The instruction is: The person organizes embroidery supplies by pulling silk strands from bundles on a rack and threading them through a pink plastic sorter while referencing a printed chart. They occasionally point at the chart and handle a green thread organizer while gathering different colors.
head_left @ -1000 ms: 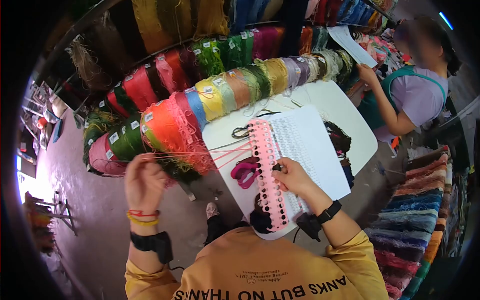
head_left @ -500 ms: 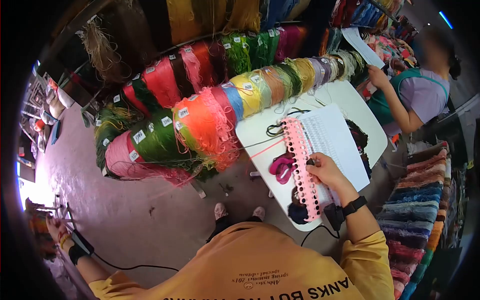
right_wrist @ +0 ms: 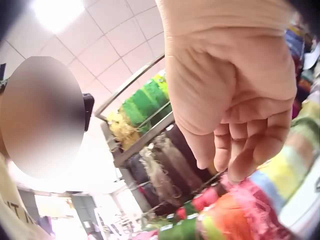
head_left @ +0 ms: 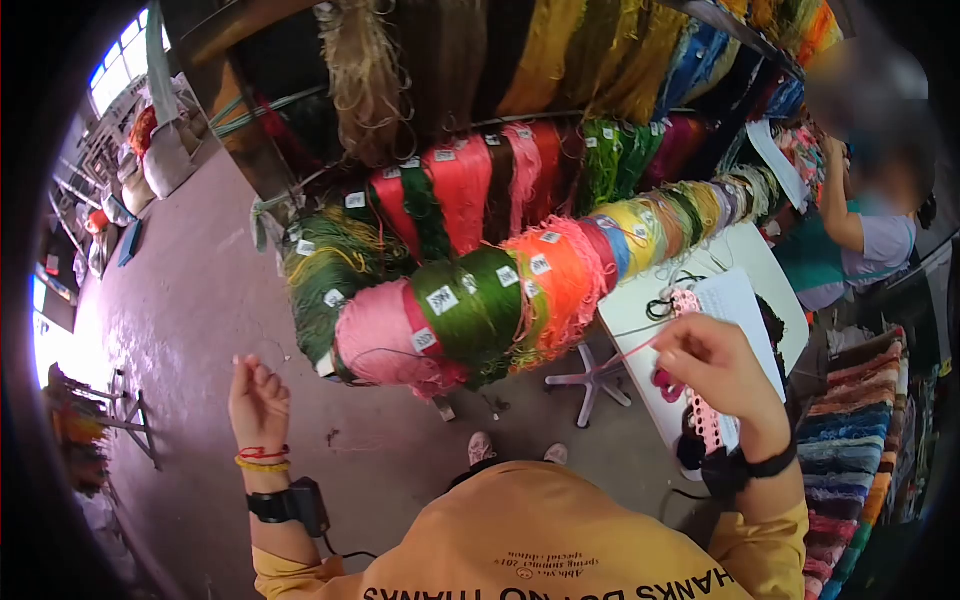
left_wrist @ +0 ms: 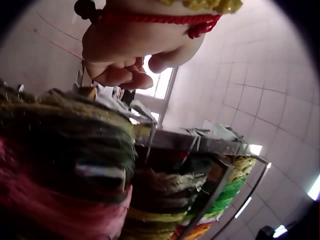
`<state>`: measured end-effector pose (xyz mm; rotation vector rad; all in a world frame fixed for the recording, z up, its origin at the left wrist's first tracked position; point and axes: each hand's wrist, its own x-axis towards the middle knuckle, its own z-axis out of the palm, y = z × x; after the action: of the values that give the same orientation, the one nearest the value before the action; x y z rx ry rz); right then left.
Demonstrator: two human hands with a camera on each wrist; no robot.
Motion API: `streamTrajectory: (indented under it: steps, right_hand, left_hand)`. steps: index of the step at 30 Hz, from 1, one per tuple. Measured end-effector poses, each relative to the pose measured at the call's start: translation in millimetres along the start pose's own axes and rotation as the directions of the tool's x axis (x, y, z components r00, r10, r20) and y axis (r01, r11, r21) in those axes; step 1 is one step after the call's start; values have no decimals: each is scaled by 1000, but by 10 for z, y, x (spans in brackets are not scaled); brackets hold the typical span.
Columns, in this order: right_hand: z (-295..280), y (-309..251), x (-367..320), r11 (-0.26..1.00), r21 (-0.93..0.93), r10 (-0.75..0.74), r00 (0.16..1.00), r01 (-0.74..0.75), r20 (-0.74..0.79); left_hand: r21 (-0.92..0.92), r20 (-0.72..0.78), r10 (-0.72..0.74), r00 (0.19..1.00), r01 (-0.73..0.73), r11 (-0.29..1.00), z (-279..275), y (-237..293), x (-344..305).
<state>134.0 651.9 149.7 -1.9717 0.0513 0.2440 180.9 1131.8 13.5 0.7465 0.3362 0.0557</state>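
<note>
My left hand (head_left: 258, 400) is raised out to the left with its fingers curled. Thin reddish threads (left_wrist: 62, 48) run out from beside its curled fingers in the left wrist view. My right hand (head_left: 722, 368) hovers over the pink punched thread card (head_left: 704, 425), covering its middle; its fingers (right_wrist: 243, 167) bend loosely, with nothing seen between them. Pink strands (head_left: 636, 349) stretch left from near the right fingertips. A magenta thread bundle (head_left: 668, 384) lies beside the card, and dark bundles (head_left: 690, 450) hang at its near end.
Thick labelled skeins (head_left: 375, 335) on a rail stand ahead, with more hanging behind. A white table (head_left: 640, 405) holds a printed sheet (head_left: 735, 300). Another person (head_left: 875, 235) stands at the right beside a rack of skeins (head_left: 850, 450). A stool base (head_left: 590, 380) is under the table.
My left hand swung far out left, then came partly back up. The right hand let go of the card's edge and lifted above it. The view turned left.
</note>
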Motion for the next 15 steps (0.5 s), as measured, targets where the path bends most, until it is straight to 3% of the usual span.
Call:
streamTrajectory:
  steps: [5, 7, 9, 12, 15]
  right_hand:
    - [553, -409, 1067, 926, -206, -318, 948, 317, 29]
    - [640, -454, 1505, 881, -322, -365, 931, 347, 5]
    - [664, -467, 1917, 809, -503, -374, 927, 304, -42]
    - [672, -404, 2465, 762, -589, -398, 912, 268, -99]
    - [683, -398, 2823, 776, -607, -305, 944, 171, -124]
  left_hand:
    - [171, 95, 18, 995, -34, 985, 318, -85, -174]
    - [219, 127, 6, 992, -34, 975, 269, -95, -247]
    - [217, 93, -3, 996, -17, 976, 191, -132, -325]
    - [213, 20, -30, 999, 25, 977, 19, -210, -406]
    - [180, -77, -62, 995, 75, 981, -140, -310, -481]
